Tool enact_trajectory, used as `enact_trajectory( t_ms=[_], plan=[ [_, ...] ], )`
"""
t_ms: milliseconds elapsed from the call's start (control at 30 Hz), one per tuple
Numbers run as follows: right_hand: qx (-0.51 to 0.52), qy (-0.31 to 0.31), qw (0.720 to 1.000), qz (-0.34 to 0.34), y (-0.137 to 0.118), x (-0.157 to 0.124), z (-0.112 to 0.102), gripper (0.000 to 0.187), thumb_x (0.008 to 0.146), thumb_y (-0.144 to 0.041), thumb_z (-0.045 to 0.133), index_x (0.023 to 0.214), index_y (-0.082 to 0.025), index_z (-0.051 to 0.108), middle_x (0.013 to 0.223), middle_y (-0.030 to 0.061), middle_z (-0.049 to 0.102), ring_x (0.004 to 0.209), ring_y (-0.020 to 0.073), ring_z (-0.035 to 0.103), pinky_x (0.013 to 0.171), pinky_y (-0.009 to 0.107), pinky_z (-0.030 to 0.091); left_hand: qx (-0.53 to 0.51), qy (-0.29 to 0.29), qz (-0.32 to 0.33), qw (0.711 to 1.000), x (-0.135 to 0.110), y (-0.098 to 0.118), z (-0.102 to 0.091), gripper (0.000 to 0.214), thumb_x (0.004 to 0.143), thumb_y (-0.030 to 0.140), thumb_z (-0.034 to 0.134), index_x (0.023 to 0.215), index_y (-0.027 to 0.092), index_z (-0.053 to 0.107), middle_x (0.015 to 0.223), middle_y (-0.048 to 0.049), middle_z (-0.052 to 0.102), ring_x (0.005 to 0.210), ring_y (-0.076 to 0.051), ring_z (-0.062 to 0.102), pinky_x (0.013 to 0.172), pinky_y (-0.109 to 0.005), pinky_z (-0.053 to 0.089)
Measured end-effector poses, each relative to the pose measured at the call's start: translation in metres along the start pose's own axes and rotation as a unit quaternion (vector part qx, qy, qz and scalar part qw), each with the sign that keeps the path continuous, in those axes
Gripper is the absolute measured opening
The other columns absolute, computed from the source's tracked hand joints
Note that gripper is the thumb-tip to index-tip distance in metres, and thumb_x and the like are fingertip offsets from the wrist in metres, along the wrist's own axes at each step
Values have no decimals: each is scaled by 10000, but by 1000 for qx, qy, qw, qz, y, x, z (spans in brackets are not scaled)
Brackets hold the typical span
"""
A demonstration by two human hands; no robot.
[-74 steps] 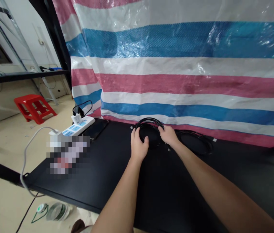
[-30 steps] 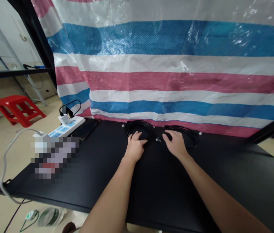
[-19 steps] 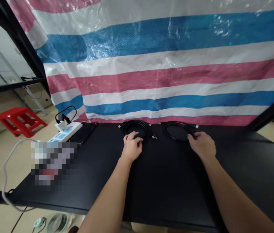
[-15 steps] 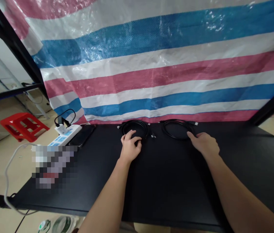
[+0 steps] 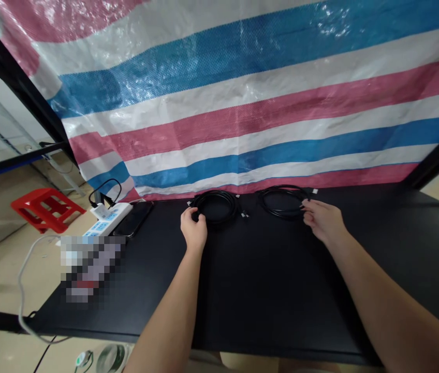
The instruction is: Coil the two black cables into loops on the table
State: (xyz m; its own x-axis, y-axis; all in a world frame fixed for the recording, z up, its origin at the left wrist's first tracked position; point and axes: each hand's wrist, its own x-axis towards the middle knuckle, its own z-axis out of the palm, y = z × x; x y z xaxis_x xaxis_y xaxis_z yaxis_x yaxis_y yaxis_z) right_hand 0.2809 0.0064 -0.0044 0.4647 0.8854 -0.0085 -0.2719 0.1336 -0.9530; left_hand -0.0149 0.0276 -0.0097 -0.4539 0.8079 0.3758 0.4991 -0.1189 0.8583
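Note:
Two coiled black cables lie side by side at the back of the black table. The left coiled cable (image 5: 225,220) is the thicker bundle, with small light plugs at its edges. My left hand (image 5: 193,230) is at its left edge, fingers curved and thumb apart from them; I see nothing held between them. The right coiled cable (image 5: 277,213) is a thinner loop, with a white-tipped end at its upper right. At that loop's right side, my right hand (image 5: 325,221) has thumb and fingers pinched together on the cable. Its curled fingers are partly hidden.
A white power strip (image 5: 105,224) with a plugged-in adapter sits at the table's left, beside a dark phone (image 5: 136,217). A blurred patch covers something in front. Striped plastic sheeting (image 5: 243,119) hangs behind. A red stool (image 5: 46,210) stands on the floor at left.
My left hand has moved left, from the front of the left coil to its left edge. My right hand's fingers have closed together at the right coil's edge. The view has tilted slightly.

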Motion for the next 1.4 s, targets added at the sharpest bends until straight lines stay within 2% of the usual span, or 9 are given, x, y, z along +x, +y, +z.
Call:
enact_trajectory(
  t_ms=[233,367,500,633,767,1000,1133,1233,1400],
  plan=[
    [3,-86,996,-21,-21,-19,10,286,580,-281,678,854,-238,612,609,-55,482,443,75,354,392,207,265,43,-10,148,988,-11,8,0,198,709,143,530,886,201,596,1059,-95,622,1056,-244,602,993,-438,450],
    [-35,-123,990,-61,-31,-26,3,208,680,-380,569,853,-267,591,614,-35,379,518,136,359,463,269,315,50,-40,203,977,-18,10,1,226,739,146,505,939,200,597,1080,-99,623,1071,-239,593,985,-433,455],
    [-11,-91,995,-41,-42,-35,-2,196,775,-364,401,772,-277,577,593,-27,268,506,153,284,471,291,303,36,-65,214,974,-20,12,0,242,774,190,507,996,193,603,1101,-110,631,1087,-239,588,991,-427,447],
    [10,-72,997,10,-46,-43,-1,265,796,-328,325,672,-259,548,560,-40,178,462,145,174,440,285,229,16,-132,243,961,-28,21,-3,330,813,319,534,1109,185,587,1174,-126,627,1158,-251,559,1018,-429,421],
    [13,-112,992,52,-42,-47,4,293,763,-394,359,609,-247,559,498,-53,170,409,129,154,405,280,214,6,-240,263,935,-47,34,0,498,790,413,590,1233,192,529,1276,-136,587,1237,-271,505,1044,-445,393],
    [2,-237,971,31,-30,-49,14,294,660,-487,522,647,-212,625,424,-79,253,351,72,139,329,224,179,-135,-259,149,945,-61,47,14,317,855,327,485,1099,147,577,877,-96,684,832,-197,659,800,-353,522],
    [35,-322,943,73,-36,-48,11,397,603,-543,625,753,-179,668,483,-20,466,354,61,240,332,210,175,-251,-246,17,936,-53,47,15,305,807,425,562,943,159,621,576,19,543,455,-97,483,462,-238,414],
    [64,-260,960,84,-47,-43,-3,445,666,-583,545,800,-181,682,636,71,637,349,63,263,318,210,155,-362,-267,-68,891,-41,44,5,360,683,508,684,744,162,606,437,90,336,353,-46,291,360,-191,234],
    [136,-47,984,-102,-47,-17,-37,120,639,-375,581,582,-272,604,544,2,605,366,88,334,322,224,268,-510,-332,-132,783,-21,39,-20,522,646,552,696,449,175,393,385,107,169,304,-17,146,319,-171,153]
  ],
)
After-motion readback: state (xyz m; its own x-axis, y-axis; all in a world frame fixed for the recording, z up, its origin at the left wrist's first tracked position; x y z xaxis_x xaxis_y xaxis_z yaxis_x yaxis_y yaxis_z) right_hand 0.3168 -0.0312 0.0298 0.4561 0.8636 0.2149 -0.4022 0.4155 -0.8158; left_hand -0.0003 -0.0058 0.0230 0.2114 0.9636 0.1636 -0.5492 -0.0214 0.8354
